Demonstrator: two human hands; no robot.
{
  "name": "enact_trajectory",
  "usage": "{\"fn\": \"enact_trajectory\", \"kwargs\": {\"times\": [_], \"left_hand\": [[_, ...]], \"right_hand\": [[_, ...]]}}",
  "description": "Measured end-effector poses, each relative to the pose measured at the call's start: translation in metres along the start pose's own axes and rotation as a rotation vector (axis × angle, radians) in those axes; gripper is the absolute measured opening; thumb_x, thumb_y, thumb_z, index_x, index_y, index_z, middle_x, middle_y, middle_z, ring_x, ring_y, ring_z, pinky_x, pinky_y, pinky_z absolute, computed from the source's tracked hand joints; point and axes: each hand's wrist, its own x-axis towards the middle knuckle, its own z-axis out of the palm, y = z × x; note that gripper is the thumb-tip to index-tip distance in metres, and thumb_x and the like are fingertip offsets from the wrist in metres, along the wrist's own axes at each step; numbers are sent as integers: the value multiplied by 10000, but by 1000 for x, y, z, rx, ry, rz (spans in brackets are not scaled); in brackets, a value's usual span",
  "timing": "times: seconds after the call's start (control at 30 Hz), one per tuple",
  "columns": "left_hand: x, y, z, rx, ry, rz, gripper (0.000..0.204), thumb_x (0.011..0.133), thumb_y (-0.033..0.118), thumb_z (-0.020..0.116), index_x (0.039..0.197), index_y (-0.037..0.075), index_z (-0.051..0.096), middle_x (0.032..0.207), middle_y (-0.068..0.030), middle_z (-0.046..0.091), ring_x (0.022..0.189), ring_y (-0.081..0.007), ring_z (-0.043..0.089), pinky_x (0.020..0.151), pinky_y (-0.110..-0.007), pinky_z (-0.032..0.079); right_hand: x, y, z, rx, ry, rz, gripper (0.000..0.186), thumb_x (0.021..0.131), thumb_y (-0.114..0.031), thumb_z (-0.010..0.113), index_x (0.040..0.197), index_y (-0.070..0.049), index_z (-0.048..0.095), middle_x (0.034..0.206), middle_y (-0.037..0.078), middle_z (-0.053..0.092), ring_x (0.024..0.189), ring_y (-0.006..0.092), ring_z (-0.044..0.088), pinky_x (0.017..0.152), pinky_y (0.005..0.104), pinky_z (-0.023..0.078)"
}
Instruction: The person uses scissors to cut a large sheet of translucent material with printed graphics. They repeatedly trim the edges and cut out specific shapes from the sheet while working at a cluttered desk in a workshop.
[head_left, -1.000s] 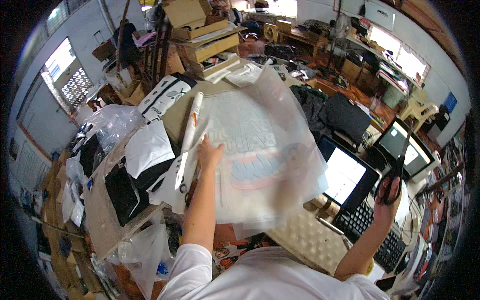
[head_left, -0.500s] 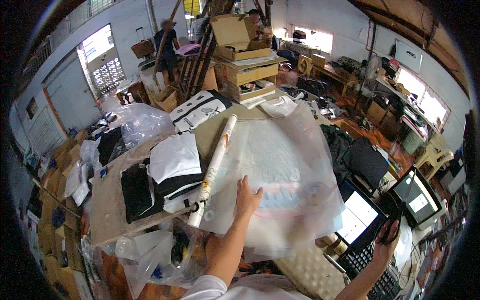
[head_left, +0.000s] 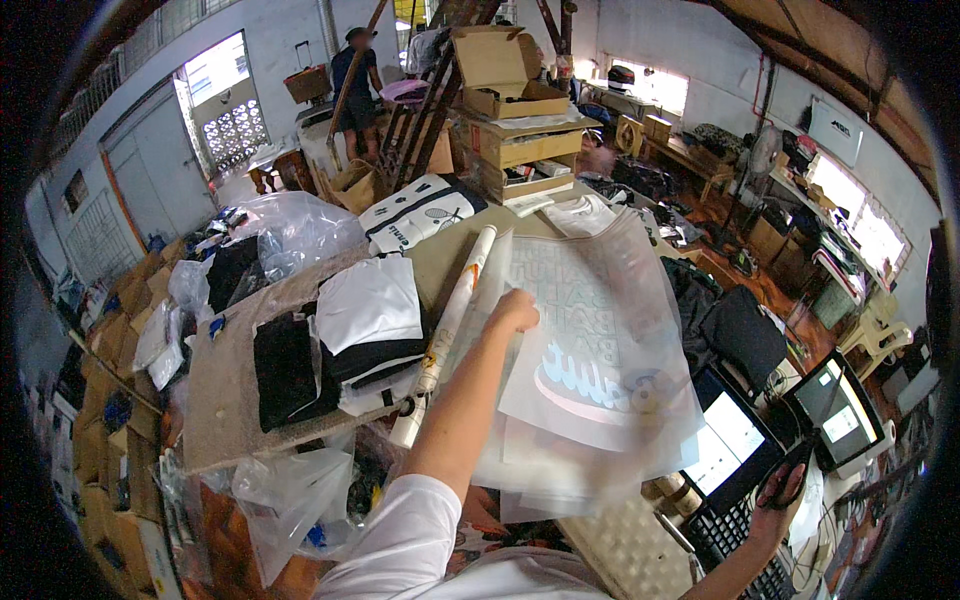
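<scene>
My left hand (head_left: pixel 516 312) reaches forward over the table, its fingers closed at the left edge of a translucent printed film sheet (head_left: pixel 600 320). Pale lettering and a blue and pink design show on the sheet, which lies over other translucent sheets. At the lower right, beside the keyboard, my right hand (head_left: pixel 776 508) is wrapped round the dark handles of scissors (head_left: pixel 790 472). To the left of the sheets lies a long white printed roll (head_left: pixel 445 335).
Folded black and white garments (head_left: pixel 370 310) lie left of the roll, with a white printed bag (head_left: pixel 420 215) behind. Cardboard boxes (head_left: pixel 520 145) are stacked at the far end. A laptop (head_left: pixel 725 430) and monitor (head_left: pixel 835 405) stand at right. A person (head_left: pixel 355 90) is in the background.
My left hand has moved forward from lying open on the sheets to closing at the top sheet's left edge. The design now shows more clearly. My right hand still holds the scissors.
</scene>
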Motion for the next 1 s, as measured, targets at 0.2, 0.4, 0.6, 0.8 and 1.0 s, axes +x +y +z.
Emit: {"fn": "enact_trajectory", "kwargs": {"times": [0.2,0.4,0.6,0.8,1.0], "left_hand": [[-61,26,-87,37,470,251,504,657,94,570,1152,14,519,1096,-225,548,1020,-319,540,895,-341,413],[-171,-29,-74,-623,997,158,594,725,-25,549,1278,-45,335,1295,-225,380,1112,-269,479,884,-318,421],[-197,-6,49,-1020,788,152,708,820,39,557,1380,24,123,1360,-166,265,950,-155,471,786,-239,421],[-200,20,80,-1085,601,-18,676,857,81,515,1385,33,96,1368,-130,269,956,-160,460,868,-259,382],[-228,-12,73,-1316,664,46,580,861,58,495,1364,23,209,1336,-127,323,1056,-175,472,930,-277,365]], "right_hand": [[-14,1,30,36,21,35,241,903,-334,459,990,-109,459,842,32,550,607,117,520,389,233,364],[-21,8,80,-26,-8,88,246,902,-356,449,873,-112,450,606,21,490,393,106,423,316,234,322],[-52,36,124,-4,-287,472,448,787,-533,529,706,-93,519,598,40,533,455,161,484,384,266,381],[-123,74,161,-240,-874,593,641,755,-653,472,792,-16,536,636,65,543,545,170,546,502,310,453],[-161,104,171,-219,-1022,1042,648,785,-660,414,816,-25,535,637,74,568,580,159,555,509,258,387]]}}
